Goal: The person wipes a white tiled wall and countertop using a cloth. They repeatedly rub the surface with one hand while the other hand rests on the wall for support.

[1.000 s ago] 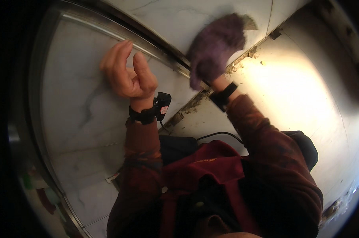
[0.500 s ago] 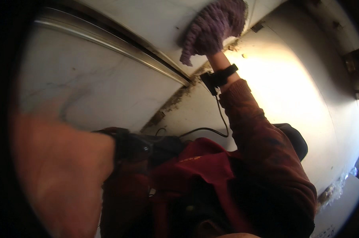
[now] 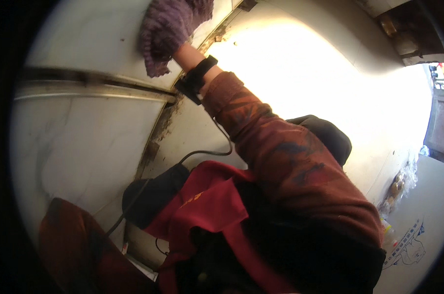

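Note:
My right hand (image 3: 177, 36) is on a purple knitted cloth (image 3: 165, 22) at the top, pressed against the white marbled tile (image 3: 84, 44). The cloth covers most of the fingers. Below it a grimy seam (image 3: 160, 127) runs down along the tile edge, and a metal channel (image 3: 94, 88) crosses between tiles. A black strap device (image 3: 197, 78) with a cable (image 3: 204, 152) is on my right wrist. My left hand is out of view; only its sleeve (image 3: 70, 235) shows at the lower left.
A brightly lit pale panel (image 3: 329, 88) fills the right side. Clear crumpled plastic (image 3: 403, 181) lies at the lower right beside a printed white board (image 3: 423, 206). A dark bracket (image 3: 405, 39) is at the upper right, with small cluttered items (image 3: 442, 73) beyond it.
My left hand, raised by the channel a second ago, has dropped leftward out of view. My right hand and the cloth have moved up in the picture, and the view has shifted toward the right.

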Demonstrator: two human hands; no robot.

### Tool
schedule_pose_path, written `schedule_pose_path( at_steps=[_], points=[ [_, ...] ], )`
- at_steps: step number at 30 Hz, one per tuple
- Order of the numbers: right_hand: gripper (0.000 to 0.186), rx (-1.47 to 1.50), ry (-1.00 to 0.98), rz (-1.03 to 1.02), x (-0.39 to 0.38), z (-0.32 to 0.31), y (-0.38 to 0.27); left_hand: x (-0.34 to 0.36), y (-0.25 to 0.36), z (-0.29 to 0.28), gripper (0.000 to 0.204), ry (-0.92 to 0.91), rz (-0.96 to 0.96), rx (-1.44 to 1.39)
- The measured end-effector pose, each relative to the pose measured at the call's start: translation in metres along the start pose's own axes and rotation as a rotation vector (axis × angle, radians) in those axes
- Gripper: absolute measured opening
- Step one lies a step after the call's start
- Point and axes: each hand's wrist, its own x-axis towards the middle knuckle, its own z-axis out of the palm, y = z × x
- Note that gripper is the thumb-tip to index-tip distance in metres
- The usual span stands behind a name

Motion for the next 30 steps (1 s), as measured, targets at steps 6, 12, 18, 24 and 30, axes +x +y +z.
schedule_pose_path(
  at_steps=[6, 12, 18, 24, 30],
  points=[
    [0.035, 0.022, -0.014, 0.030, -0.002, -0.003, -0.001, -0.005, -0.001, 0.012, 0.044, 0.006, 0.021, 0.013],
    [0.035, 0.061, -0.059, 0.049, -0.012, -0.002, 0.003, -0.012, -0.001, 0.016, 0.045, -0.018, 0.025, 0.094],
    [0.035, 0.085, -0.076, 0.060, -0.014, 0.008, 0.000, -0.024, -0.006, 0.020, 0.045, -0.020, 0.030, 0.157],
    [0.035, 0.036, -0.149, 0.005, -0.050, 0.027, -0.031, -0.033, -0.014, 0.011, 0.046, -0.059, 0.002, 0.214],
    [0.035, 0.003, -0.137, -0.059, -0.051, 0.031, -0.020, -0.046, -0.028, 0.011, 0.046, -0.079, -0.045, 0.254]
  ],
)
